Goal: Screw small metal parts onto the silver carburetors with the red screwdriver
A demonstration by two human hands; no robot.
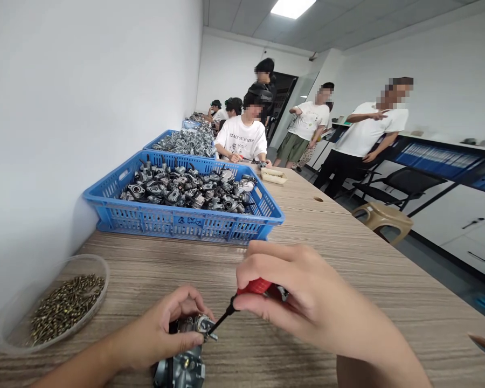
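Note:
My left hand [165, 328] is closed around a grey metal carburetor [188, 364] low on the wooden table, its thumb and fingers gripping the upper part. In my right hand [295, 291] is a screwdriver [255, 286] with a red handle and a black shaft, held tilted. The screwdriver's tip reaches down to the carburetor's top right side, close to my left thumb. Whether a screw sits under the tip cannot be made out. Part of the carburetor is hidden behind my left hand.
A clear plastic tub [105, 269] of brass-coloured screws stands at left by the wall. Ahead, a blue crate [178, 221] holds many carburetors, with another blue crate [157, 141] behind. A person [244, 134] sits farther along the table [307, 253]; others stand at right near a stool [383, 215].

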